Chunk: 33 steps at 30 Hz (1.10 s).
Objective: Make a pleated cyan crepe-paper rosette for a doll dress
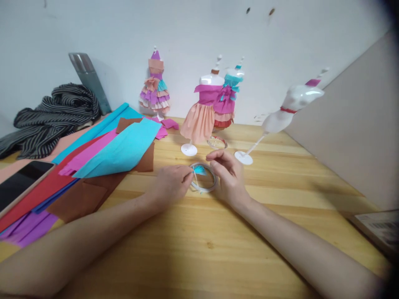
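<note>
My left hand [174,185] is closed, its fingertips pinching the edge of a small pleated piece of turquoise crepe paper [200,169]. That piece sits over the opening of a roll of tape [204,191] on the table, and a thin pale strip runs down beside it. Right of the roll, my right hand [230,176] has its thumb and forefinger apart, with nothing visible between them; its other fingers curl and are partly hidden. Behind the hands stands a small white mannequin [212,79] in a magenta top and a peach pleated skirt [198,122].
Crepe paper sheets [121,151] in several colours cover the left side, with a phone [23,182] on them. A striped cloth [59,112] and a bottle [90,77] are behind. A bare mannequin [280,110] leans at right; dressed ones [156,89] stand along the wall. Another ring [217,142] lies beyond.
</note>
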Tool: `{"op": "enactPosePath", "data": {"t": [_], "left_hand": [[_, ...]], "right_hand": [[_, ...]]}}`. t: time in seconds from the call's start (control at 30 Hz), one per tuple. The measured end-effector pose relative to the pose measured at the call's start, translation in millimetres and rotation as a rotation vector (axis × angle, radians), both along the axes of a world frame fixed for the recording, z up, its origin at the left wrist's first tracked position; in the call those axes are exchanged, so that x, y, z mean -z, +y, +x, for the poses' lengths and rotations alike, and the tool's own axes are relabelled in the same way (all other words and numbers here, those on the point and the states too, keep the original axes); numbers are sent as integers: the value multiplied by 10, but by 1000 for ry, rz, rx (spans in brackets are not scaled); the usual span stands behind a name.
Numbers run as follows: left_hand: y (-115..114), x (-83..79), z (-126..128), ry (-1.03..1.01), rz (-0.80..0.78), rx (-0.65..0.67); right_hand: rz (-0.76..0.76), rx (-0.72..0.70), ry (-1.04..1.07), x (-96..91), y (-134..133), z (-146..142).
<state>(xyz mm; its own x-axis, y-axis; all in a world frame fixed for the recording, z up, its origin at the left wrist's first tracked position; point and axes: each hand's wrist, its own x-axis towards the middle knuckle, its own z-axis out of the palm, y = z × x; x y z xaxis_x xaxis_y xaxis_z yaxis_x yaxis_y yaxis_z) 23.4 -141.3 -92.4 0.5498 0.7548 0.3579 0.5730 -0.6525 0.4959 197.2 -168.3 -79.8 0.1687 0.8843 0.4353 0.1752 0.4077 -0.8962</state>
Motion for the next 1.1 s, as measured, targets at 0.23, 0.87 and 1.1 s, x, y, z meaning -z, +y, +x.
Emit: {"op": "enactPosePath", "data": {"t": [0.23, 0.87, 1.1], "left_hand": [[24, -24, 1, -90, 93, -112], [74, -39, -25, 65, 182, -267], [88, -43, -17, 63, 131, -288]], "right_hand": [[-112, -96, -284, -55, -137, -127], [-96, 23, -364, 77, -174, -244], [-111, 55, -305, 37, -163, -230]]}}
